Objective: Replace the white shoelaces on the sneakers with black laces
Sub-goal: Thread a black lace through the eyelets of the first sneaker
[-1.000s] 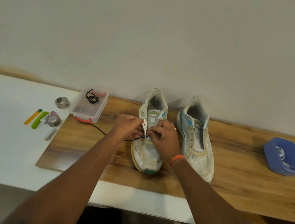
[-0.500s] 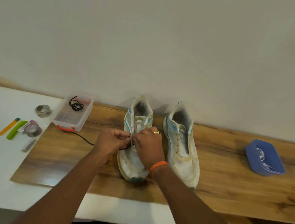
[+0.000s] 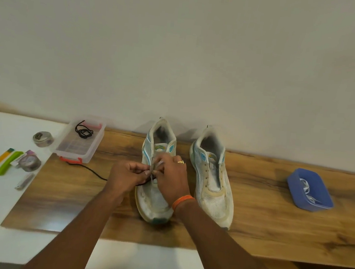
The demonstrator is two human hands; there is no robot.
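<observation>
So the left hand (image 3: 129, 173) and right hand (image 3: 170, 172) are both curled tight over the eyelet row of the left sneaker (image 3: 155, 188), fingertips almost touching. A black lace (image 3: 89, 170) is pinched in the left fingers, as far as can be judged, and the eyelet flap is gripped by the right; the lace tip itself is hidden between them. For this step the flap is best kept pulled taut so the tip can be pushed straight through, and the slack trailing out past the left hand should be kept untwisted. Just right of the right hand the other sneaker (image 3: 211, 180) is seen unlaced. Further out past the left hand, a spare black lace (image 3: 84, 131) is coiled in the clear box (image 3: 79, 147). Well off to the right, white laces (image 3: 306, 188) are piled in a blue tray (image 3: 316, 205).
</observation>
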